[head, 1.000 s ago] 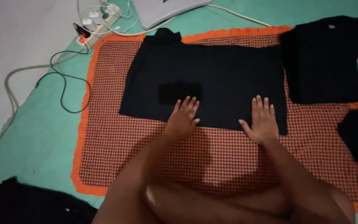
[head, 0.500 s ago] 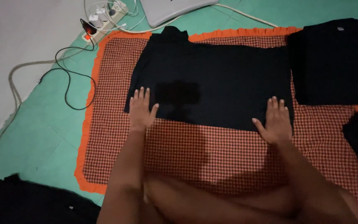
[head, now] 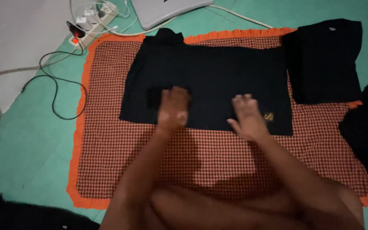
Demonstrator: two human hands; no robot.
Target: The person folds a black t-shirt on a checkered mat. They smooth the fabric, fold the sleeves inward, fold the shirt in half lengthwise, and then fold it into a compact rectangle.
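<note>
Left hand (head: 173,108) and right hand (head: 247,117), fingers loosely spread and grasping nothing, over the near edge of a folded black garment (head: 209,83). The garment lies flat across the far half of a checked, orange-edged mat (head: 209,162); a second black garment (head: 324,59) covers the mat's far right corner.

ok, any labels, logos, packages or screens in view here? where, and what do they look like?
Small gold embroidered logo: lower right corner of the folded black garment, beside the right hand.
Small white neck tag: top of the second folded black garment, upper right.
Grey closed laptop: top edge, no screen showing.
</note>
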